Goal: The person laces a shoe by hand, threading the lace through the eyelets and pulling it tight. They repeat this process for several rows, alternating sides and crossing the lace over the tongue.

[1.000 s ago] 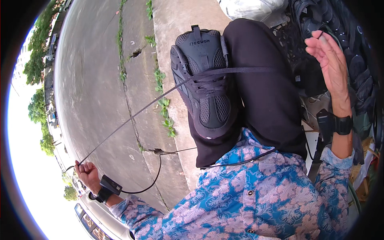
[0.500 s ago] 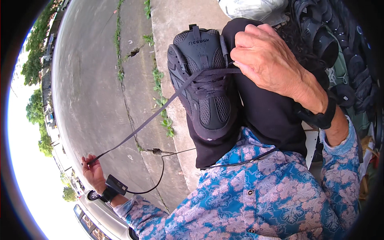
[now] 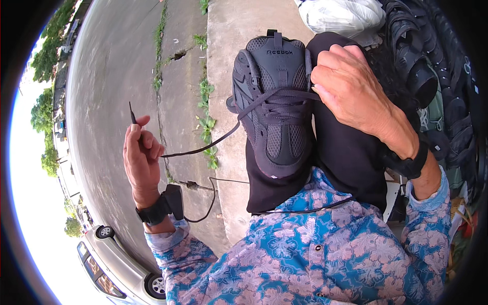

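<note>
Across our raised knee sits a dark grey sneaker [image 3: 274,107] — mesh over the toe, smoother panels along the sides, a padded tongue at the top — worn on a foot in black trousers [image 3: 351,157]. Our right hand [image 3: 356,96] lies over the shoe's ankle side, fingers curled down against the collar and pinching the flat dark lace [image 3: 223,134] where it crosses the upper eyelets. From there the lace runs out to our left, slack and gently bowed, to our left hand [image 3: 141,157], which is closed on it; its stiff tip pokes up above the thumb and bent forefinger, the other fingers folded loosely into the palm. Both wrists carry black straps, and a small black box [image 3: 173,199] on the left one trails a thin cable [image 3: 211,195] back toward our shirt [image 3: 315,254], a soft cotton print of pale flowers on blue. Below the shoe lies a rough concrete kerb [image 3: 229,51] with weeds in its cracks, then smooth grey asphalt [image 3: 107,76] — a pale car [image 3: 117,264] stands at the low left
</note>
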Motion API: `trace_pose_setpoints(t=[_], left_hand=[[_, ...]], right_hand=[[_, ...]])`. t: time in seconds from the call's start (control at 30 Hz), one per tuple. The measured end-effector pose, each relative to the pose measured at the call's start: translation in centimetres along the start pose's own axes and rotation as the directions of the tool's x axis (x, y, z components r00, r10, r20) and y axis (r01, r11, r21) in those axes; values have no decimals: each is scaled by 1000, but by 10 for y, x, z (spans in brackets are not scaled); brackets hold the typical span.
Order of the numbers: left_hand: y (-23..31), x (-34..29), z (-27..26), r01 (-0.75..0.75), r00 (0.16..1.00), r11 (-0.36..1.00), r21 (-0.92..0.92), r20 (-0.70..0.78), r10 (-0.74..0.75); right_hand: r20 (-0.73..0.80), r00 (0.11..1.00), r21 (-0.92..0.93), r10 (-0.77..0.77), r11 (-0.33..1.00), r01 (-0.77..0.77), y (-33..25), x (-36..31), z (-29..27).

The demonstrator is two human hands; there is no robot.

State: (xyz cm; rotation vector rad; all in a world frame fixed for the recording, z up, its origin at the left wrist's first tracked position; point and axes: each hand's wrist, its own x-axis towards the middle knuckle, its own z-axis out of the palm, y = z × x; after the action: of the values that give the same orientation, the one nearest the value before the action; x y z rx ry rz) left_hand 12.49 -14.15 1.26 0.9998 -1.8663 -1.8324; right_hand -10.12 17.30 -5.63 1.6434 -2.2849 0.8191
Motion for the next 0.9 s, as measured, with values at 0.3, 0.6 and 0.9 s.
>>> trace_pose_setpoints(t=[0.3, 0.6, 0.9], left_hand=[[-6, 0, 104, -67, 955, 951, 303, 296, -27], [-16, -1, 125, -272, 937, 843, 464, 329, 121], [-18, -3, 125, -260, 937, 842, 472, 334, 103]], right_hand=[[1, 1000, 31, 24, 999, -24, -3, 3, 3], [-12, 999, 60, 40, 997, -39, -2, 4, 7], [-20, 999, 22, 42, 999, -42, -4, 2, 8]])
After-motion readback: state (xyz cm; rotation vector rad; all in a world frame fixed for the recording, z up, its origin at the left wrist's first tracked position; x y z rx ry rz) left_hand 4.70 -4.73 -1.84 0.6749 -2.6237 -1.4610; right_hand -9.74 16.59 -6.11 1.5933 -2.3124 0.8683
